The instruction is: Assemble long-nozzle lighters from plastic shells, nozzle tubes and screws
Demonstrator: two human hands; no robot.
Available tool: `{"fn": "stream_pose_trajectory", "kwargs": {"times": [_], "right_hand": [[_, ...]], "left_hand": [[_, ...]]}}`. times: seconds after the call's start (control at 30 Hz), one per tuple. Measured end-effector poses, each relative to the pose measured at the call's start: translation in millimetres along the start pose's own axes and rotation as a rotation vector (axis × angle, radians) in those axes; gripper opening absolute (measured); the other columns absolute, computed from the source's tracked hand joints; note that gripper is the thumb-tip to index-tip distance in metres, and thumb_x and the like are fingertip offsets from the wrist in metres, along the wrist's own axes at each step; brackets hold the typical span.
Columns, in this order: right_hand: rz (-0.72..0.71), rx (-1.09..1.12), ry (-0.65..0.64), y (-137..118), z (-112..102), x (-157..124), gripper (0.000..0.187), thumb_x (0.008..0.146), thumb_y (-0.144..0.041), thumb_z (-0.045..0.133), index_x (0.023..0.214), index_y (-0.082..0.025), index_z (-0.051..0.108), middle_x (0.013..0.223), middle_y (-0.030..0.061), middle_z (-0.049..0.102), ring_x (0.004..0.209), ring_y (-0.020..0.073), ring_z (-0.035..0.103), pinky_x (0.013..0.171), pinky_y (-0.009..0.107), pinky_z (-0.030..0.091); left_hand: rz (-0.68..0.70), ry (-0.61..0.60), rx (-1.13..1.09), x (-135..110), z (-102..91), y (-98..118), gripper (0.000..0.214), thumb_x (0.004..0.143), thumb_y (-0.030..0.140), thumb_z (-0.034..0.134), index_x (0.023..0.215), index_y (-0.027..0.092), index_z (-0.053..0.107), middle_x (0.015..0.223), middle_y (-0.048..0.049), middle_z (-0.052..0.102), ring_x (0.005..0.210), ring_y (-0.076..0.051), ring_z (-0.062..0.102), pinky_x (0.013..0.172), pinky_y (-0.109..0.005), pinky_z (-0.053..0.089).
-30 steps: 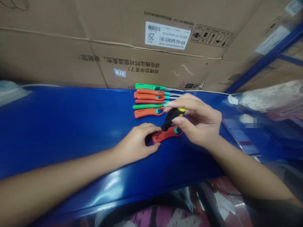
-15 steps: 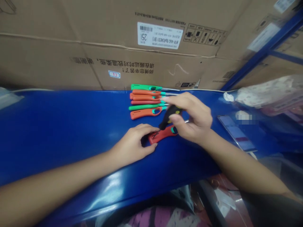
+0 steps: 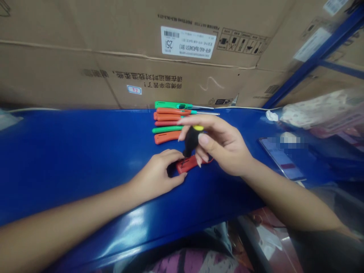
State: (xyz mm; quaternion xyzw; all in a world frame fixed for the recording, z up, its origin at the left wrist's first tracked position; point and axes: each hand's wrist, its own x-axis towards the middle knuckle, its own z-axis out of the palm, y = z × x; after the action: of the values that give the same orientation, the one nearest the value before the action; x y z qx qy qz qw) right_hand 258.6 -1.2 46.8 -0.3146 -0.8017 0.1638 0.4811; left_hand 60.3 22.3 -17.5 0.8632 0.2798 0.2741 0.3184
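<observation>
My left hand (image 3: 159, 174) rests on the blue table (image 3: 71, 159), its fingers closed around the end of a red lighter (image 3: 186, 164) that lies flat. My right hand (image 3: 218, 146) pinches a small black tool with a yellow top (image 3: 192, 138) and holds its tip down on the red lighter. Behind both hands lies a row of several orange and green long-nosed lighters (image 3: 170, 117), handles to the left and metal nozzles to the right.
Large cardboard boxes (image 3: 142, 53) wall off the table's far side. A phone (image 3: 281, 159) lies on the table at the right, with a crumpled plastic bag (image 3: 321, 113) behind it. Blue shelving (image 3: 313, 49) rises at the upper right.
My right hand has shifted a little to the left with the black tool, which now stands more upright over the red lighter. My left hand stays on the lighter.
</observation>
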Motion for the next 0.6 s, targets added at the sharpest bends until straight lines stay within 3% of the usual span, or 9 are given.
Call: {"fn": "stream_pose_trajectory", "kwargs": {"times": [0.1, 0.17, 0.27, 0.33, 0.4, 0.47, 0.53, 0.6], "right_hand": [[-0.145, -0.114, 0.108, 0.4, -0.6, 0.5, 0.023, 0.091, -0.031, 0.07, 0.111, -0.021, 0.07, 0.093, 0.0045, 0.071, 0.087, 0.0176, 0.066, 0.066, 0.029, 0.058], [-0.227, -0.223, 0.182, 2.0, -1.9, 0.6, 0.022, 0.088, -0.034, 0.074, 0.106, -0.021, 0.072, 0.088, 0.0045, 0.07, 0.082, 0.0187, 0.065, 0.069, 0.033, 0.059], [-0.064, -0.119, 0.103, 3.5, -2.1, 0.0, 0.031, 0.102, -0.036, 0.051, 0.126, -0.024, 0.065, 0.107, 0.0059, 0.071, 0.077, 0.0153, 0.066, 0.07, 0.034, 0.059], [0.059, 0.007, 0.034, 4.4, -1.1, -0.2, 0.034, 0.104, -0.035, 0.047, 0.133, -0.026, 0.061, 0.11, 0.0051, 0.07, 0.072, 0.0128, 0.065, 0.065, 0.03, 0.059], [0.052, 0.009, 0.088, 6.2, -0.4, 0.3, 0.029, 0.096, -0.036, 0.062, 0.122, -0.025, 0.068, 0.1, 0.004, 0.07, 0.07, 0.0131, 0.063, 0.06, 0.027, 0.056], [-0.048, -0.092, 0.215, 8.5, -0.7, 1.0, 0.023, 0.085, -0.033, 0.076, 0.106, -0.024, 0.074, 0.091, 0.0035, 0.069, 0.072, 0.0147, 0.061, 0.057, 0.027, 0.055], [-0.099, -0.148, 0.257, 10.0, -1.4, 1.3, 0.021, 0.087, -0.032, 0.074, 0.107, -0.024, 0.074, 0.09, 0.0035, 0.069, 0.072, 0.0145, 0.06, 0.058, 0.027, 0.055], [-0.01, -0.059, 0.147, 10.0, -1.9, 1.1, 0.029, 0.099, -0.034, 0.057, 0.125, -0.026, 0.068, 0.099, 0.0036, 0.07, 0.065, 0.0113, 0.059, 0.057, 0.026, 0.055]], "left_hand": [[-0.008, 0.008, 0.0, -0.5, -0.2, 1.3, 0.022, 0.083, 0.019, 0.067, 0.104, 0.017, 0.071, 0.101, -0.005, 0.074, 0.093, -0.021, 0.069, 0.085, -0.034, 0.055], [-0.005, 0.022, -0.003, -0.7, -0.2, 1.6, 0.023, 0.082, 0.019, 0.068, 0.104, 0.018, 0.071, 0.105, -0.0052, 0.074, 0.094, -0.021, 0.07, 0.086, -0.034, 0.055], [0.011, 0.028, -0.007, -0.6, 0.3, 0.9, 0.028, 0.081, 0.018, 0.07, 0.109, 0.017, 0.071, 0.108, -0.0059, 0.073, 0.098, -0.021, 0.069, 0.09, -0.034, 0.054], [0.025, 0.026, -0.009, -0.8, 0.7, -0.5, 0.03, 0.081, 0.018, 0.07, 0.111, 0.017, 0.07, 0.107, -0.0056, 0.073, 0.098, -0.02, 0.069, 0.09, -0.033, 0.054], [0.035, 0.029, -0.005, -1.2, 1.2, -2.1, 0.031, 0.081, 0.018, 0.071, 0.112, 0.017, 0.07, 0.108, -0.0053, 0.073, 0.098, -0.02, 0.068, 0.091, -0.033, 0.053], [0.041, 0.032, -0.003, -1.7, 1.5, -3.3, 0.032, 0.082, 0.018, 0.071, 0.114, 0.017, 0.069, 0.111, -0.0055, 0.072, 0.1, -0.02, 0.068, 0.092, -0.033, 0.053], [0.043, 0.031, -0.008, -2.1, 1.5, -3.8, 0.034, 0.082, 0.018, 0.071, 0.116, 0.017, 0.069, 0.113, -0.006, 0.072, 0.103, -0.02, 0.067, 0.093, -0.034, 0.053], [0.037, 0.021, -0.016, -2.3, 1.4, -3.4, 0.035, 0.082, 0.018, 0.071, 0.117, 0.017, 0.068, 0.114, -0.0064, 0.072, 0.103, -0.021, 0.067, 0.094, -0.035, 0.053]]}}
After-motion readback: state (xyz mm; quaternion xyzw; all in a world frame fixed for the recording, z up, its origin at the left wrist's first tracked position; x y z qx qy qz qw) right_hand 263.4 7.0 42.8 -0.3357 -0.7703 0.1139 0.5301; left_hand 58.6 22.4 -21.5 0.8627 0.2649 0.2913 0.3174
